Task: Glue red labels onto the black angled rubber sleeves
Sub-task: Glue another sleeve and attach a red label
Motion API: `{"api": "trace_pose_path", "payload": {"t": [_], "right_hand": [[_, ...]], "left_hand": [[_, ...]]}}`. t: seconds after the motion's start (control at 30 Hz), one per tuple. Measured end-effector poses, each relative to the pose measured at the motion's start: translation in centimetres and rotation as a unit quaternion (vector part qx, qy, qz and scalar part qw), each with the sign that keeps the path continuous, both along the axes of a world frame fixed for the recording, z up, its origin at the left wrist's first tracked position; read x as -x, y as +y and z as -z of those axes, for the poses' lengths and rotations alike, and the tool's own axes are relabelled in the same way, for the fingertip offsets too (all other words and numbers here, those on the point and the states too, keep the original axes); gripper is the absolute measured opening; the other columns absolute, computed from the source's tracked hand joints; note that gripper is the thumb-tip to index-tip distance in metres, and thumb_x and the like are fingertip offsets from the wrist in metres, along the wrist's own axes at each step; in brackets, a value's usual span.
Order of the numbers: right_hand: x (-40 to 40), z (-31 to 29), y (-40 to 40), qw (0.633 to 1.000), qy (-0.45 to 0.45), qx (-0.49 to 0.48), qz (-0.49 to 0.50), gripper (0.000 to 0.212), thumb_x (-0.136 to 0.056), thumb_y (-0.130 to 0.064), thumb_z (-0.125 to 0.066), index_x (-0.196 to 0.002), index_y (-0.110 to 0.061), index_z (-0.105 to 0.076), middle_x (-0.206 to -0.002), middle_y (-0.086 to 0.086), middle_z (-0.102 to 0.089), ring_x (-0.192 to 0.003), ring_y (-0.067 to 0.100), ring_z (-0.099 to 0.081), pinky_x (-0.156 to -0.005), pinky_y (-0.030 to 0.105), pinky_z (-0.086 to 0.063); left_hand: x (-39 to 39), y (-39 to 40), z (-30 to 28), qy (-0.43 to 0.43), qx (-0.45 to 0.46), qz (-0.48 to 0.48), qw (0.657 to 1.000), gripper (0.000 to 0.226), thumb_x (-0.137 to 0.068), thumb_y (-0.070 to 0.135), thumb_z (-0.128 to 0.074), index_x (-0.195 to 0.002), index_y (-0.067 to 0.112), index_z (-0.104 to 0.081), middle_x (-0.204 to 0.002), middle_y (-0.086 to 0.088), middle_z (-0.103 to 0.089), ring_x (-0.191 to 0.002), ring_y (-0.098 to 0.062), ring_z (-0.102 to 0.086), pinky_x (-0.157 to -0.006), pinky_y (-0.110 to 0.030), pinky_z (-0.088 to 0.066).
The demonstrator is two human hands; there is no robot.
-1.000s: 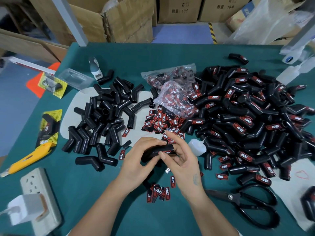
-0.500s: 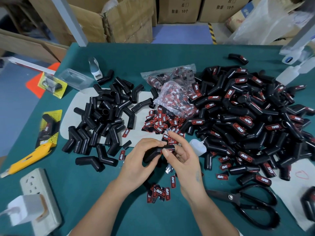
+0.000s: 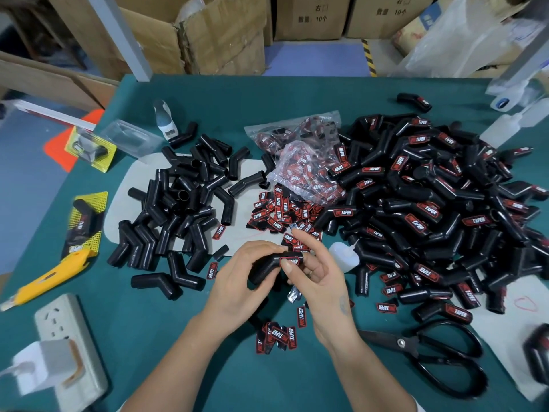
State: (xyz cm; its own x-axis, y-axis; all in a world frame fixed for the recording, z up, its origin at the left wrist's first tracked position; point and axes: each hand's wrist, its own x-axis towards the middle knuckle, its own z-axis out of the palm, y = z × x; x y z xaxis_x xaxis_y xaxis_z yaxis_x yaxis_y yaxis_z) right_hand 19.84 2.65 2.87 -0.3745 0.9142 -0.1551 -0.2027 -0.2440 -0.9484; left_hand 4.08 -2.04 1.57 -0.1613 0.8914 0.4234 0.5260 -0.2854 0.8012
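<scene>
Head view looks down on a green table [image 3: 297, 96]. The left hand [image 3: 240, 281] curls around a black angled sleeve [image 3: 267, 267], gripping its lower leg just above the table near the front middle. The right hand [image 3: 315, 275] pinches the sleeve's upper leg, thumb pressed on a red label [image 3: 292, 260] there, the other fingers spread and raised. Unlabelled sleeves [image 3: 178, 203] lie heaped to the left, labelled sleeves [image 3: 430, 203] piled to the right, loose red labels [image 3: 279, 215] scattered between them. A small white glue bottle [image 3: 343, 257] sits just right of the hands; black scissors [image 3: 430, 355] lie near the right forearm.
</scene>
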Motion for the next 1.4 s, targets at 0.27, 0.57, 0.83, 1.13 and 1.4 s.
{"api": "trace_pose_path", "payload": {"t": [0.27,0.57,0.83,1.13,1.4], "right_hand": [[0.0,0.3,0.1,1.0,-0.001,-0.015,0.006,0.049,-0.093,-0.018,-0.075,-0.136,-0.04,-0.064,-0.094,0.005,-0.078,-0.078,0.008,-0.064,-0.076,0.021,-0.053],[-0.4,0.2,0.3,1.0,-0.007,-0.02,0.007,0.043,-0.098,-0.018,-0.068,-0.138,-0.032,-0.064,-0.072,0.0,-0.064,-0.068,0.012,-0.057,-0.071,0.021,-0.05],[-0.2,-0.1,-0.1,0.998,-0.022,-0.051,0.007,0.041,-0.101,-0.021,-0.064,-0.139,-0.035,-0.063,-0.078,-0.003,-0.068,-0.077,0.01,-0.063,-0.077,0.024,-0.053],[-0.6,0.0,-0.4,0.993,-0.06,-0.101,0.002,0.04,-0.105,-0.032,-0.052,-0.143,-0.039,-0.058,-0.082,0.006,-0.072,-0.084,0.016,-0.069,-0.077,0.024,-0.052],[-0.6,0.7,-0.4,0.991,-0.066,-0.118,-0.024,0.047,-0.108,-0.032,-0.037,-0.152,-0.04,-0.049,-0.094,0.006,-0.075,-0.09,0.031,-0.075,-0.084,0.038,-0.058]], "left_hand": [[0.1,0.0,0.1,-0.01,0.022,-0.012,1.0,0.035,-0.095,0.019,-0.071,-0.127,0.028,-0.061,-0.126,0.016,-0.067,-0.118,-0.01,-0.068,-0.103,-0.02,-0.049],[0.7,0.3,-0.3,0.027,-0.003,-0.009,1.0,0.031,-0.094,0.018,-0.071,-0.124,0.023,-0.063,-0.121,0.01,-0.067,-0.115,-0.011,-0.067,-0.102,-0.024,-0.05],[0.9,0.6,-0.3,-0.001,-0.011,0.008,1.0,0.017,-0.096,0.015,-0.071,-0.113,0.02,-0.068,-0.114,0.002,-0.069,-0.111,-0.019,-0.068,-0.098,-0.03,-0.052],[1.3,0.5,-0.3,-0.039,0.009,0.031,0.999,0.008,-0.096,0.01,-0.071,-0.102,0.016,-0.072,-0.113,-0.002,-0.071,-0.104,-0.023,-0.071,-0.092,-0.039,-0.057],[1.2,0.7,-0.6,-0.044,0.016,0.023,0.999,0.01,-0.093,0.013,-0.077,-0.103,0.009,-0.077,-0.107,-0.003,-0.07,-0.102,-0.019,-0.07,-0.094,-0.029,-0.053]]}}
